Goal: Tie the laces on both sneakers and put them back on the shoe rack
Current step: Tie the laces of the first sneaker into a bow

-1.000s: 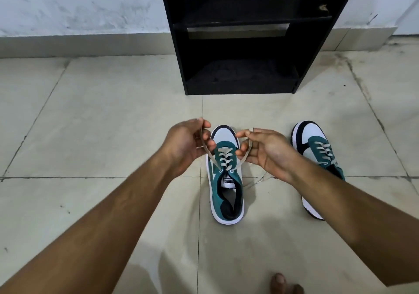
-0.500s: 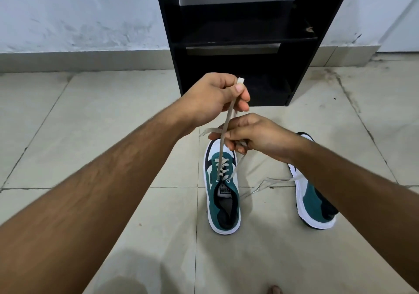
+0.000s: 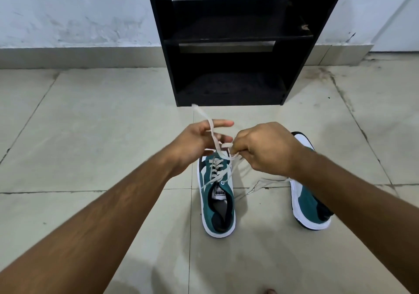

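Observation:
A teal and white sneaker (image 3: 217,205) stands on the tiled floor, toe toward the black shoe rack (image 3: 229,44). Above its toe my left hand (image 3: 199,142) has one beige lace (image 3: 205,118) running through its half-spread fingers, with the lace tip sticking up. My right hand (image 3: 264,147) is closed on the other lace end, just right of the left hand. The second sneaker (image 3: 309,200) lies to the right, partly hidden behind my right forearm, its loose laces (image 3: 260,183) trailing on the floor.
The rack's two visible shelves hold nothing and it stands against a white wall (image 3: 79,15). Beige floor tiles (image 3: 102,135) spread to both sides. A toe (image 3: 269,291) shows at the bottom edge.
My left hand has come down from in front of the rack to beside my right hand. The lace that was pulled straight up now loops loosely over the left fingers.

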